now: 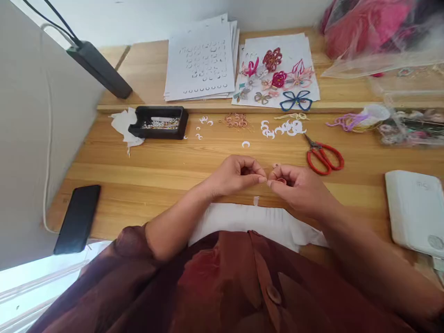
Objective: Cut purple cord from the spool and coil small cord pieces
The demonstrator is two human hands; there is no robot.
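Note:
My left hand [243,175] is closed in a pinch, thumb against forefinger; what lies between its tips is too small to make out. Its fingertips almost meet those of my right hand [294,185], which is also pinched. A small pinkish looped piece [276,165] shows above the right fingers, with a bit of the same colour inside the curled hand. Beyond the hands lie a white paper crescent [246,144], a cluster of white crescents [268,129] and several copper-pink thread-wrapped pieces [237,120]. Red-handled scissors [324,157] rest near my right hand, blades slightly apart.
A black tray [159,134] of beads sits at the left back. Papers [201,60] and a sheet with thread flowers [296,99] lie on the raised ledge. A phone [77,219], a white power bank [414,210] and white cloth [246,219] lie nearer me.

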